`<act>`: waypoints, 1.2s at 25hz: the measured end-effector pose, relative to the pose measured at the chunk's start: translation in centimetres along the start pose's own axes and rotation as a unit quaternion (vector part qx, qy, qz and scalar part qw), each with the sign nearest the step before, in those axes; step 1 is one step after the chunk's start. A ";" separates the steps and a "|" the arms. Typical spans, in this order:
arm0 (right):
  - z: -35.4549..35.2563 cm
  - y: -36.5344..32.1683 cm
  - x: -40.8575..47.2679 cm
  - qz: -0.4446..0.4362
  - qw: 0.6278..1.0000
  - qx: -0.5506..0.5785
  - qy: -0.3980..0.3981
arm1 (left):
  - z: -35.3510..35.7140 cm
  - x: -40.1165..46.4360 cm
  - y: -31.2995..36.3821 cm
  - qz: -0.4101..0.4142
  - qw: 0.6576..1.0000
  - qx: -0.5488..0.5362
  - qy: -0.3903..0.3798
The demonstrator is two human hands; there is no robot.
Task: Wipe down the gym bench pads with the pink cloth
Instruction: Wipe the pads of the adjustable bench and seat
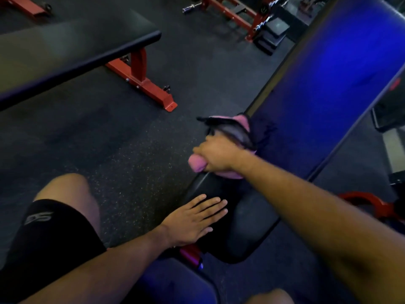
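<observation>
Pink cloth (198, 164) is gripped, bunched, by right hand (215, 155) at counter (328, 91) edge; left hand (192, 222) is laid flat, fingers straight; loose folds may slip, leaving pad unwiped.

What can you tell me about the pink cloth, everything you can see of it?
The cloth is pink, soft and bunched, like a small towel. The right hand has it in a closed grip at the left edge of the long bench pad. One rounded end bulges out of the fist toward the floor, more pink shows under the wrist, and another part fans out beyond the knuckles, looking dark in the shadow with a pink tip. It touches the hand and appears to touch the pad. The left hand lies apart, on the nearer pad.
</observation>
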State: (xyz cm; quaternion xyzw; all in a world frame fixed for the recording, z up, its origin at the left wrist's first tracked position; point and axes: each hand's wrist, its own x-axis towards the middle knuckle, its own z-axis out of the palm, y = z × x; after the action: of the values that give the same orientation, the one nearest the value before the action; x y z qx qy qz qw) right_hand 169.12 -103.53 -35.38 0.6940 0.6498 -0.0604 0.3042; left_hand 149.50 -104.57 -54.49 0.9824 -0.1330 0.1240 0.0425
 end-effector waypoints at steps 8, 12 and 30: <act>1.4 -2.2 0.0 0.040 0.999 0.022 0.022 | -1.2 -4.2 2.2 -0.008 0.986 -0.140 -0.085; 0.4 -3.2 0.5 -0.001 1.000 0.004 -0.007 | 0.1 -9.7 4.2 0.102 0.933 -0.231 -0.255; 3.4 -13.7 2.9 -0.019 0.994 -0.089 -0.063 | 0.6 -10.3 3.6 0.106 0.935 -0.250 -0.228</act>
State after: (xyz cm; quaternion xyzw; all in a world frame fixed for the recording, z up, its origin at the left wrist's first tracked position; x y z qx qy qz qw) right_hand 157.77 -103.12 -44.18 0.6467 0.6449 -0.0519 0.4039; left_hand 138.99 -105.52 -57.52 0.9222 -0.2690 -0.1367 0.2417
